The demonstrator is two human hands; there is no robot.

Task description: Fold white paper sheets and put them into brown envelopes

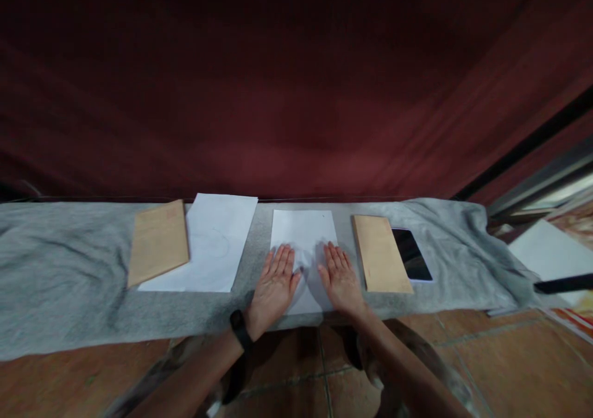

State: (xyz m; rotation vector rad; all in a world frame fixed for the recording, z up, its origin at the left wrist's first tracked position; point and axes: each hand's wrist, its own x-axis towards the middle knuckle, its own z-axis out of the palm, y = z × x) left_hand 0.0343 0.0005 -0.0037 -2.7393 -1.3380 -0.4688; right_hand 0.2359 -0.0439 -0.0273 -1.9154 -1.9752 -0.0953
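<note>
A white sheet of paper (303, 226) lies on the grey cloth between my two hands, its near edge close to the cloth's front. My left hand (275, 282) rests flat over the sheet's left side, fingers stretched out and thumb apart. On the right side, my right hand (340, 279) is laid flat too, fingers pointing away from me. Neither hand grips anything. To the right of my right hand is a brown envelope-like packet (382, 254). Left of my left hand lie larger white sheets (217, 245) with a faint pencil curve.
A second brown packet (160, 242) overlaps the white sheets at left. A dark-screened phone or tablet (411, 254) lies partly behind the right packet. Grey cloth (69, 270) covers the long narrow surface. A dark red wall or curtain (296, 97) rises behind; floor tiles (491, 350) show below.
</note>
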